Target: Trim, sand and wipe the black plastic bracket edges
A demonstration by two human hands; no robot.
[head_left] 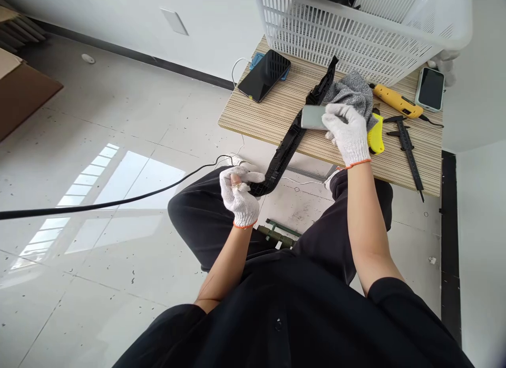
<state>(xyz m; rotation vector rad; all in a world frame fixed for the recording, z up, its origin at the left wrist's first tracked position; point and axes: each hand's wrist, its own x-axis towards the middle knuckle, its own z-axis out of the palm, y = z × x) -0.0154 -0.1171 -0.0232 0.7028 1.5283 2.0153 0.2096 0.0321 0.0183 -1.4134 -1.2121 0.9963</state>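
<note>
A long black plastic trim strip [288,146] with a bent near end slants from between my knees up over the table. My left hand [239,194], in a white knit glove with an orange cuff, is closed on its near end. Bare skin shows at one fingertip. My right hand [348,131], gloved the same way, pinches a flat grey-green rectangular piece [313,117]. That piece lies across the strip; whether it presses on it I cannot tell. A grey cloth [353,88] sits just beyond my right hand, and a yellow-handled tool [376,135] lies beside it.
On the wood-grain table [245,117] are a black phone [264,75], a yellow rotary tool [397,100], a black caliper [409,149] and a white-cased phone [430,88]. A white plastic basket [336,36] stands behind. A black cable [158,191] crosses at left.
</note>
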